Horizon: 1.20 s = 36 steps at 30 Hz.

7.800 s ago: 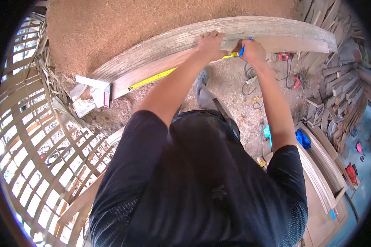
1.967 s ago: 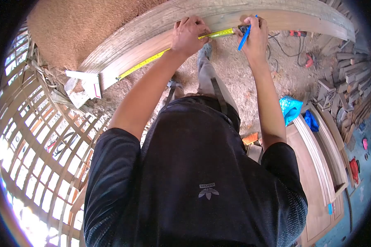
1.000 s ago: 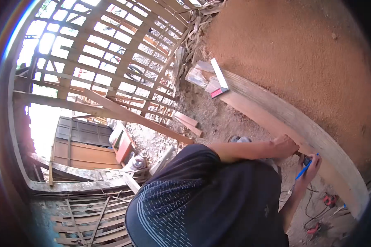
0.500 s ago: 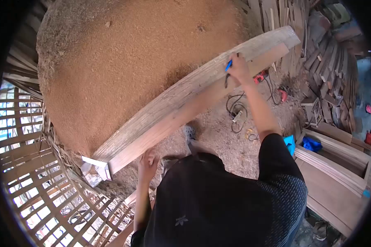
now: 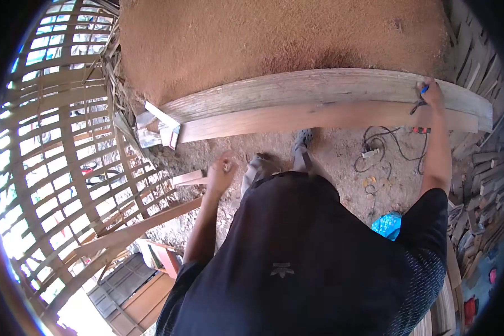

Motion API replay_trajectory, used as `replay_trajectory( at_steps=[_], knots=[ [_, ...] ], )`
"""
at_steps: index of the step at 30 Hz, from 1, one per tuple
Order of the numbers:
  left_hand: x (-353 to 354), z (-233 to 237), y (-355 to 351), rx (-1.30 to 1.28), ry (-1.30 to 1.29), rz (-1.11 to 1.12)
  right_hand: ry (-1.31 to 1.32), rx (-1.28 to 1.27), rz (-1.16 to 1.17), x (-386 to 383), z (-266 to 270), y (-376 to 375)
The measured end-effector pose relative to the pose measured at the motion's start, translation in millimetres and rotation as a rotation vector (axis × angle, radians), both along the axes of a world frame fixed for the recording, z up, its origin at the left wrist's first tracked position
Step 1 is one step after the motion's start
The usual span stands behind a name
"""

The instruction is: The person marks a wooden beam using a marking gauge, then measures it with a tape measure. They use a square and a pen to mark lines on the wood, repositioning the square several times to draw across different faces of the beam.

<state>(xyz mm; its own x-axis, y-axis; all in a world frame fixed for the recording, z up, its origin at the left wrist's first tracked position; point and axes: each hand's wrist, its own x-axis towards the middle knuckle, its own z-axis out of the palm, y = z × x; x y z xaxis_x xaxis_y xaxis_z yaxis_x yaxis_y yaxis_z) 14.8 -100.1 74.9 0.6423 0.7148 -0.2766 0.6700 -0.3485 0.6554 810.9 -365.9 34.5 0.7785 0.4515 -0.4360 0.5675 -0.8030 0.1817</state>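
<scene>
In the head view, the left hand has left the smoother board, fingers curled, whether around anything I cannot tell. So only the right hand, pinching a blue pen, remains over the 2 pieces, nearer the weathered plank's right end. 1 square lies across their left end.

a sawdust heap lies beyond the right fingers, wood offcuts to their right, a turquoise plastic bag on their near side. just left of the left fingers are short planks; farther left, a slatted wooden lattice.
</scene>
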Motion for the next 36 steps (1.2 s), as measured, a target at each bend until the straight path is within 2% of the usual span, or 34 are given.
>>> replay_trajectory(
  at_steps=[2,3,4,6,9,11,12,13,17,18,19,21,24,25,27,28,30,32,33,36],
  knots=[
    [-13,0,20,0.057,0.096,0.205,-0.172,0.447,-0.079,-8,-13,-13],
    [-18,1,33,0.078,0.109,0.223,-0.235,0.606,0.145,-25,1,-20],
    [-26,1,48,0.21,0.079,0.26,-0.291,0.777,0.37,-51,17,-28],
    [-47,1,83,0.448,0.077,0.314,-0.337,1.003,0.228,-63,-2,-42],
    [-81,-21,131,0.602,0.193,0.353,-0.278,1.117,0.161,-167,46,-41],
    [-93,-28,153,0.622,0.339,0.315,-0.54,1.049,0.172,-237,37,-54],
    [-99,-31,164,0.628,0.412,0.274,-0.538,1.041,0.148,-269,40,-62],
    [-109,-39,177,0.516,0.403,0.277,-0.453,1.061,0.114,-305,48,-65],
    [-130,-61,193,0.57,0.198,0.251,-0.16,1.048,0.006,-440,87,-64],
    [-136,-71,199,0.681,0.1,0.2,-0.102,1.045,-0.026,-462,90,-62],
    [-133,-65,196,0.601,0.119,0.237,-0.049,1.05,-0.053,-484,86,-57],
    [-142,-73,205,0.621,0.175,0.173,0.04,1.133,-0.119,-514,61,-58],
    [-139,-60,201,0.583,0.104,0.125,0.121,1.212,-0.039,-564,68,-16],
    [-130,-52,190,0.57,0.1,0.12,0.148,1.259,-0.025,-579,65,-2],
    [-98,-32,154,0.579,-0.037,0.09,0.367,1.216,-0.096,-605,73,34],
    [-73,-18,130,0.528,-0.018,0.067,0.446,1.284,-0.156,-617,71,57],
    [-32,-10,91,0.499,-0.096,-0.134,0.51,1.359,-0.242,-635,63,96],
    [15,0,53,0.458,-0.208,-0.293,0.739,1.519,-0.561,-639,50,118],
    [36,-2,36,0.362,-0.23,-0.334,0.733,1.519,-0.575,-632,40,119],
    [86,-21,4,0.321,-0.314,-0.479,0.728,1.419,-0.692,-609,17,114]
  ],
)
